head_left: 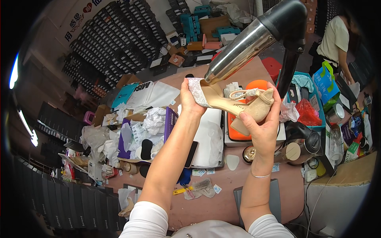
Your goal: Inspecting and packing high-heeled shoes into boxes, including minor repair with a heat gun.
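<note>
A beige heeled sandal [257, 108] with a pale glittery toe band and an ankle strap is held up between my two hands, above the table. My left hand [190, 99] grips it by the toe end. Around the heel end my right hand [262, 131] is closed, thumb on the near side and fingers behind. The tip of a metal hot-air nozzle [240, 47] comes down right by the toe band's opening; whether they touch I cannot tell.
On the pinkish table [226, 194] stand a purple box [170, 123] of crumpled paper, a white box [208, 146], an orange case [234, 129] and an electric kettle [303, 139]. Stacked shoe boxes [107, 47] fill the back left. Another person [333, 43] bends at the far right.
</note>
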Tool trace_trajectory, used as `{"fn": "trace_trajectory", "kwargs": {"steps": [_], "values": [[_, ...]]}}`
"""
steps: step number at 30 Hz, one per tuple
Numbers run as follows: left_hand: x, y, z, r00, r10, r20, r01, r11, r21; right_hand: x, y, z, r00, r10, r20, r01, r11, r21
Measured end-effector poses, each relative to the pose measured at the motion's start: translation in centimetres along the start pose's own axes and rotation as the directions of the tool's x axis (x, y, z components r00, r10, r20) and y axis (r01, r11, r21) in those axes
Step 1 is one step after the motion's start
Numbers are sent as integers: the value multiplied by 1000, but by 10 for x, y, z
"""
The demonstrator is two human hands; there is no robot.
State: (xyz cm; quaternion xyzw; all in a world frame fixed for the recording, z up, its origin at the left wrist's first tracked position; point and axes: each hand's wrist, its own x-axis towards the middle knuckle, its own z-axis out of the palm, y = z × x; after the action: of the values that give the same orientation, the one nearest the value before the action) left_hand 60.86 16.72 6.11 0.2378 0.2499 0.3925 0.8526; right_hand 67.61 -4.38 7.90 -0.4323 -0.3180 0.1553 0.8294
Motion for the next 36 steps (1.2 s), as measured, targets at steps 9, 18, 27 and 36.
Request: {"fn": "trace_trajectory", "kwargs": {"steps": [9, 18, 27, 36], "values": [[-5, 4, 17, 998, -20, 53, 21, 1000, -15, -3, -2, 15, 978, -200, -60, 202, 979, 30], [-5, -5, 21, 999, -3, 48, 6, 998, -59, -3, 1, 4, 947, -318, -44, 296, 918, -262], [-13, -9, 30, 997, 11, 82, -5, 997, -73, -3, -3, 1, 936, -352, -2, 329, 876, -353], [-26, -7, 46, 1000, 25, 10, -24, 997, -74, -2, -6, 0, 917, -398, 32, 375, 831, -411]]}}
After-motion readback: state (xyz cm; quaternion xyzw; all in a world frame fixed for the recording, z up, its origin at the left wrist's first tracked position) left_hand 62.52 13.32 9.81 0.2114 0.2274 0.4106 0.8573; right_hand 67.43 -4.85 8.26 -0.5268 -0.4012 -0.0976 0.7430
